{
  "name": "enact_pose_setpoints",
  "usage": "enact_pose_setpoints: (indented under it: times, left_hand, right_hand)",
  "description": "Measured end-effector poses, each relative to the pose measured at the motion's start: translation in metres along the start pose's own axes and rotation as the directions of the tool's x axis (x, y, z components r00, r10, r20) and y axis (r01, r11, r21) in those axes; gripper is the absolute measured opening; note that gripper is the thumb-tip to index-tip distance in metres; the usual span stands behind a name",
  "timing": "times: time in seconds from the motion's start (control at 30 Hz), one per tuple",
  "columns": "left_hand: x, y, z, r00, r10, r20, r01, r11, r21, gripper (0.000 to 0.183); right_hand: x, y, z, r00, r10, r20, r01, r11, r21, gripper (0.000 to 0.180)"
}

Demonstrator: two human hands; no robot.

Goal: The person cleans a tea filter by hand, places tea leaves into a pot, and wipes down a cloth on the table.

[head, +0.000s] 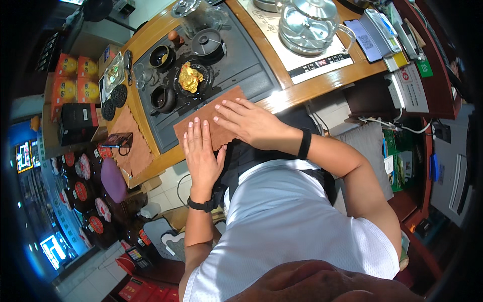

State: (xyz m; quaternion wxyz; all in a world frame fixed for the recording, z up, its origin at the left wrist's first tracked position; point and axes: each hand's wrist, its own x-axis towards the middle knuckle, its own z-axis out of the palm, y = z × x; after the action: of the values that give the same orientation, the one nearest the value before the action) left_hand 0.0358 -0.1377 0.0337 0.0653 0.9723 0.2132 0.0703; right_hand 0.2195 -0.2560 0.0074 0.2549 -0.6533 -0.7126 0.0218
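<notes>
A brown cloth lies folded along the near edge of the dark tea tray. Flat on its left part rests my left hand, fingers slightly apart. My right hand presses on its right part with spread fingers. Neither hand grips anything. Just beyond the cloth, a gold toad figurine sits on a round black dish. A dark cup and a dark bowl stand to its left. Farther back are a lidded dark teapot and a glass pitcher.
A glass kettle stands on a heating plate at the right, beside a phone. Another brown cloth hangs over the left table edge with dark glasses on it. Orange boxes are stacked at left, near a black box.
</notes>
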Motion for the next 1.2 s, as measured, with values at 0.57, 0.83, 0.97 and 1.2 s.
enact_pose_setpoints:
  times: [0.57, 0.83, 0.97, 1.2]
  left_hand:
    - [-0.006, -0.01, -0.012, 0.999, 0.011, 0.039, -0.007, 0.995, -0.104, 0.088]
    - [-0.003, -0.006, -0.033, 0.994, 0.014, 0.108, 0.002, 0.989, -0.146, 0.09]
    - [-0.003, -0.005, -0.035, 0.986, -0.128, 0.11, 0.167, 0.647, -0.744, 0.082]
    - [0.01, -0.016, -0.004, 0.844, -0.217, 0.49, 0.092, -0.842, -0.532, 0.051]
  right_hand:
    - [0.006, -0.003, -0.016, 0.995, 0.048, 0.085, -0.044, 0.998, -0.049, 0.057]
    - [0.001, -0.013, -0.033, 0.988, 0.097, 0.123, -0.087, 0.993, -0.086, 0.066]
    - [0.012, -0.024, -0.048, 0.94, 0.291, 0.176, -0.339, 0.753, 0.564, 0.071]
    - [0.017, -0.004, -0.006, 0.781, 0.454, 0.429, 0.001, -0.688, 0.725, 0.043]
